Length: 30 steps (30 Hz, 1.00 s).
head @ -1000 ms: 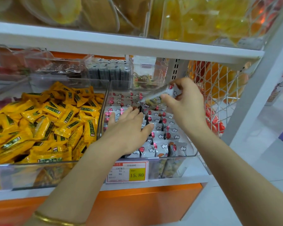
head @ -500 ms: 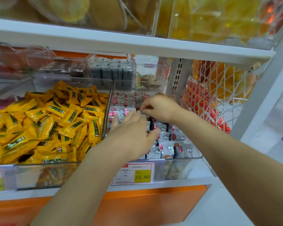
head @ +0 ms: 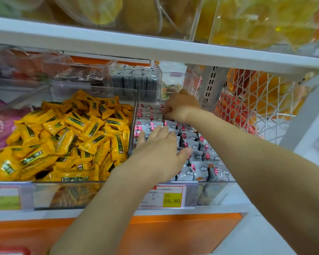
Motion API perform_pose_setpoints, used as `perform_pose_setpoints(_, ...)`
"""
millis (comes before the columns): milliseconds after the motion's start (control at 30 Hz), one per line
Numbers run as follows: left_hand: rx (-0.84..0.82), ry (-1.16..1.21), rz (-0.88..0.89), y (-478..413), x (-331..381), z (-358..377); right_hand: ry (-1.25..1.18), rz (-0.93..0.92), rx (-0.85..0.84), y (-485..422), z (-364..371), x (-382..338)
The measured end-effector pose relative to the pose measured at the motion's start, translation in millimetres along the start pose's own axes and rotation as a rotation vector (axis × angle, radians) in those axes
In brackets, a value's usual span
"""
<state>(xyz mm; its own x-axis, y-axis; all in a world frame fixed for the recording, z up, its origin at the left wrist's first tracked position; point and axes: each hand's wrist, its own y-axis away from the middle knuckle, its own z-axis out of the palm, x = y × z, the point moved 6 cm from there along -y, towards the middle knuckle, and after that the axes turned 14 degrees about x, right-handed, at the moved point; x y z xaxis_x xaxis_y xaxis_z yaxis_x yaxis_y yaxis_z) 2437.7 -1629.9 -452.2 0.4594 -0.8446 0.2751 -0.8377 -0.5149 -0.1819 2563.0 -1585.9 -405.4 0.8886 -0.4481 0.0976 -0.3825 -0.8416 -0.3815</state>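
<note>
Here, my left grip (head: 158, 151) lies open, fingers straight, flat on the grey-white packets (head: 201, 157) in the clear bin (head: 215, 192) on the shelf (head: 44, 214). My right grip (head: 180, 107) is at the back rows of the same bin, fingers curled down onto the packets. I cannot tell if it pinches one. Yellow packets (head: 72, 135) are heaped just beside, on the left.
</note>
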Motion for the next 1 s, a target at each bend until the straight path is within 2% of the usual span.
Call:
perform_pose_setpoints(100,0.046,0.019,0.001,-1,0,-3,-0.140,0.083,0.027,-1,-3,4)
perform_pose_setpoints(233,0.214,0.241,-0.031,-2,2,-19,-0.563,0.370,0.335,11,-31,38)
perform_pose_setpoints(333,0.358,0.438,-0.103,-2,-3,-33,-0.776,0.499,0.553,40,-49,54)
perform_pose_setpoints(467,0.424,0.657,-0.228,4,-15,-38,-1.053,0.654,0.695,83,-60,64)
perform_pose_setpoints(667,0.423,1.131,-0.342,15,-16,-31,-1.403,0.726,0.565,133,-52,51)
perform_pose_setpoints(867,0.528,1.328,-0.417,22,-23,-39,-1.864,0.679,0.377,144,-46,42)
perform_pose_setpoints(1000,0.664,1.396,-0.398,26,-26,-48,-1.982,0.648,0.320,146,-44,39)
